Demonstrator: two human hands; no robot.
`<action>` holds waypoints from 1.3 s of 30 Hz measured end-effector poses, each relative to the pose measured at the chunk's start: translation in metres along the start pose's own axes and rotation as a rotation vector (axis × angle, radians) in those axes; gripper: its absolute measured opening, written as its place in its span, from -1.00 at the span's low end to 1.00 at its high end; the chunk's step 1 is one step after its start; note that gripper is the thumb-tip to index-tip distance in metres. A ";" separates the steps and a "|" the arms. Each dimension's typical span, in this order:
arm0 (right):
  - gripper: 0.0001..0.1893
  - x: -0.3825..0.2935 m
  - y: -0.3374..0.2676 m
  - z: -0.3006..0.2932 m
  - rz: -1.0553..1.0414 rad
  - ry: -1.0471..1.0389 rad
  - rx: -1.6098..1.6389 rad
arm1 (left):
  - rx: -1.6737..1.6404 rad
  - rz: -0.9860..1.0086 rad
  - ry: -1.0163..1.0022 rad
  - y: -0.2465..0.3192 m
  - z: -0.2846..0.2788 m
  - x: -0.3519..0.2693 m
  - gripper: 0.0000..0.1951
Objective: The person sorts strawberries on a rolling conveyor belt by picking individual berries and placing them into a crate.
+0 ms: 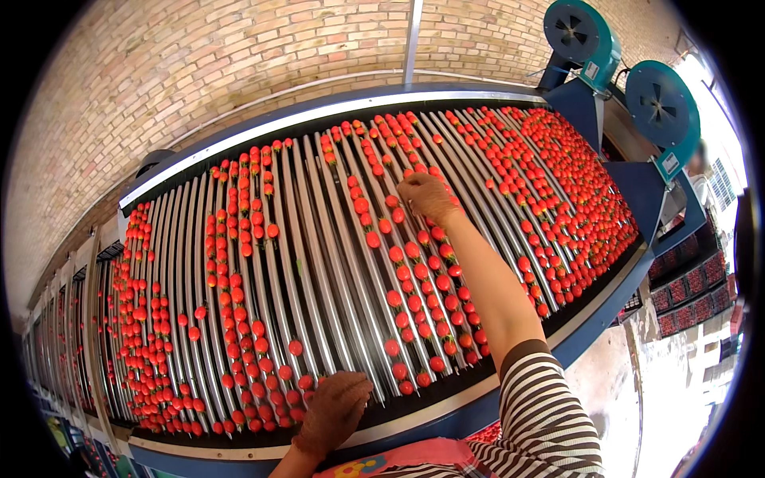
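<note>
Small red cherry tomatoes point(412, 250) lie in rows between the metal rollers point(326, 239) of a sorting conveyor. My right hand point(425, 194), in a brownish glove, reaches over the middle of the rollers with its fingers bent down among the tomatoes; whether it grips one is hidden. My left hand point(336, 406), gloved too, is at the near edge of the rollers, beside several tomatoes. Its fingers point right and lie close together, and what is under its palm cannot be seen.
The conveyor's blue and metal near rail point(418, 412) runs before my body. Two teal blowers point(583, 36) stand at the far right end, where tomatoes are crowded. Stacked crates of tomatoes point(687, 287) are beyond on the right. A brick wall point(269, 48) is behind the machine.
</note>
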State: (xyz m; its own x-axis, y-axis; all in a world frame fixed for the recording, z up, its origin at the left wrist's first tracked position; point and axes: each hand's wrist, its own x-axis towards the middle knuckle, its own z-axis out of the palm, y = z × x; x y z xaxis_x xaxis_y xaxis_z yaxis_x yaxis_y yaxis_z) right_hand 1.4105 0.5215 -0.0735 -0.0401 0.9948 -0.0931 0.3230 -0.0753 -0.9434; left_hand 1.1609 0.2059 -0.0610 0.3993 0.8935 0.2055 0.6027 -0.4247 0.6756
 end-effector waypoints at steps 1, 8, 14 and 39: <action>-0.76 0.024 0.026 0.009 -0.168 0.045 -0.326 | 0.006 -0.003 0.001 -0.001 0.002 0.001 -0.82; -0.75 0.049 0.047 0.029 -0.370 -0.066 -0.924 | -0.082 -0.081 -0.062 0.000 0.012 0.010 -0.81; -0.71 0.026 0.030 -0.002 0.288 -0.289 1.065 | -0.122 -0.078 -0.049 0.003 0.008 0.009 -0.81; -0.51 -0.070 0.060 -0.106 0.041 -0.033 -0.534 | 0.370 -0.515 0.103 -0.184 -0.115 0.137 -0.49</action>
State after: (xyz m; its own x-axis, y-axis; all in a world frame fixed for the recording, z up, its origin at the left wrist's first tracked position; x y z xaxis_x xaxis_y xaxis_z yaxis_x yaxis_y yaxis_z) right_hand 1.5330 0.4541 -0.0901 -0.0443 0.9884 -0.1450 0.7604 -0.0608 -0.6466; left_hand 1.0250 0.4230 -0.0753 -0.0619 0.9981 -0.0011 0.9053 0.0566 0.4210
